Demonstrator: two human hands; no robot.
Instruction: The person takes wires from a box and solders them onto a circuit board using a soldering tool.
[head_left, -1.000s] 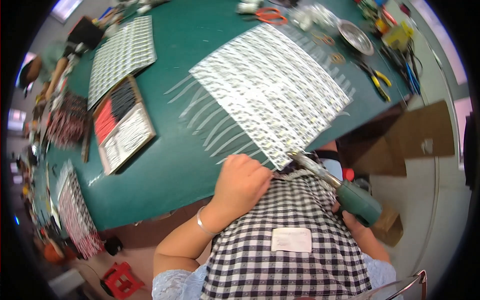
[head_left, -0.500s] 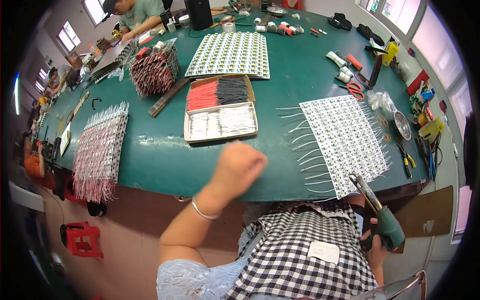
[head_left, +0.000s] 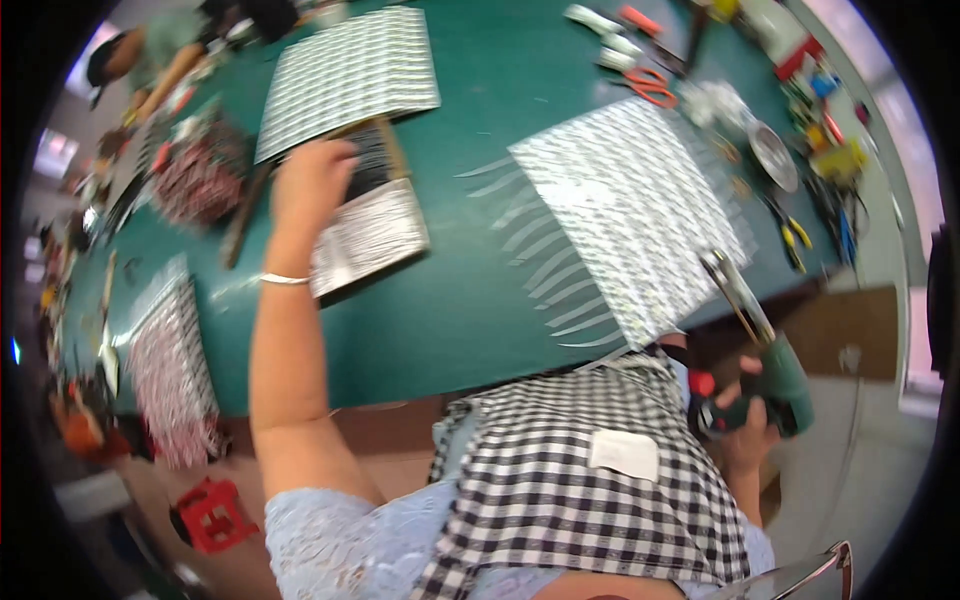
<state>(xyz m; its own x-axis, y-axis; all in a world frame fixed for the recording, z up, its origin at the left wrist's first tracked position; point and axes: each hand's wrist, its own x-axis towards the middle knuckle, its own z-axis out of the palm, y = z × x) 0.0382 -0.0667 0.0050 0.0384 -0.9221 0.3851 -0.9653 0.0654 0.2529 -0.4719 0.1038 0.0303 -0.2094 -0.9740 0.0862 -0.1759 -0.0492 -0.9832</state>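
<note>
While holding gun point(head_left: 788, 390) in right hand point(head_left: 745, 435), note panel point(head_left: 640, 220) already fringed with strips point(head_left: 580, 328), unemptied box point(head_left: 393, 150) beneath left hand point(head_left: 312, 185) (cannot tell grip).

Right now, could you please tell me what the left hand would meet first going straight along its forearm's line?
The left hand would probably meet the white panel beyond the wire box, though the hand's height is unclear.
</note>
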